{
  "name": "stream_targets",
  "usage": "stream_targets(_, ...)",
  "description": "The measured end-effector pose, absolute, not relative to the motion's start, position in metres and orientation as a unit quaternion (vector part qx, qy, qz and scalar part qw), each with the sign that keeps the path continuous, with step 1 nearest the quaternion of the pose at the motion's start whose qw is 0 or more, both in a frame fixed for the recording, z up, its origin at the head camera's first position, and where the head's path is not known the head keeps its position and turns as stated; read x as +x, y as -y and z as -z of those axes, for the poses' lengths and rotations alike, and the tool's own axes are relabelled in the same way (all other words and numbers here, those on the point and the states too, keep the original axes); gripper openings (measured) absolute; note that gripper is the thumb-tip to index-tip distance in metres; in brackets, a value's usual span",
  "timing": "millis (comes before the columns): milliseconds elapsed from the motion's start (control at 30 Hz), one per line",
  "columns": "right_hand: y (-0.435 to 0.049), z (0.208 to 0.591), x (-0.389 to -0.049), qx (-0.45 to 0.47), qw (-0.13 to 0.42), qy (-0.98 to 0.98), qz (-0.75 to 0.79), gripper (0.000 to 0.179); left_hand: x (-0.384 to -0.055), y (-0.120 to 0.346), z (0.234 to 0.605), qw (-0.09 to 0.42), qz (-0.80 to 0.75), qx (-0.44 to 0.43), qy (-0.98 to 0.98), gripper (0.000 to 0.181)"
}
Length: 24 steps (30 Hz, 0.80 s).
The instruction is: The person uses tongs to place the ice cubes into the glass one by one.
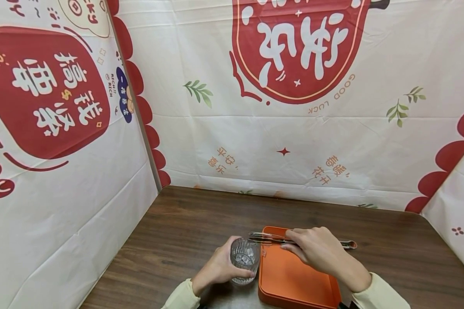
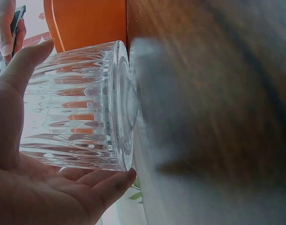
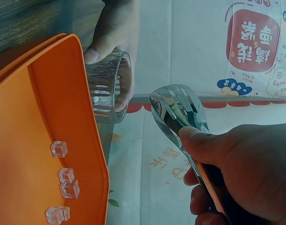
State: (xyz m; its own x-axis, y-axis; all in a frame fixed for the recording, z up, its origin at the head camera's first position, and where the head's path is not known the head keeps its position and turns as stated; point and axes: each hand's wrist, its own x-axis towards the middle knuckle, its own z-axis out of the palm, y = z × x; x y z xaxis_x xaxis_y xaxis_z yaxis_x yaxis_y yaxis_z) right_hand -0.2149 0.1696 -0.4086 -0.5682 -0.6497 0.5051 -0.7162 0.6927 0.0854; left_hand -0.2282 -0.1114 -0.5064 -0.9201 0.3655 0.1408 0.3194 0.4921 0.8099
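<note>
though small, apparently cubes (image 3: 69, 189) in tray (image 1: 294, 274)

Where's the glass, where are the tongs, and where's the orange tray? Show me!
Glass (image 2: 77, 108): left wrist view, on its ribbed side.
Tongs (image 3: 178, 107): right wrist view, on the slotted metal head.
Orange tray (image 1: 294, 277): head view, on its bare flat floor.

Glass (image 1: 244, 253) left of tray (image 1: 288, 279), cubes (image 3: 69, 189) in tray
</note>
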Motion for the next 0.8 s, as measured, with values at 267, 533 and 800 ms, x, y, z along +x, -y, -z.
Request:
stream_targets(267, -0.1703, 0.4084, -0.2141, 0.380, 0.251, 0.888, -0.067, 0.026, -0.2281, 0.1115, 0.5060, 0.025, -0.458, 0.200, -0.866, 0.087)
stream_targets(533, -0.1724, 0.4093, -0.2137, 0.381, 0.259, 0.885, -0.069, 0.024, -0.2280, 0.1116, 0.5065, 0.024, -0.455, 0.199, -0.867, 0.086)
stream_targets(800, -0.1773, 0.4104, -0.2136, 0.376, 0.269, 0.885, -0.063, 0.020, -0.2277, 0.1119, 0.5063, 0.024, -0.457, 0.201, -0.866, 0.087)
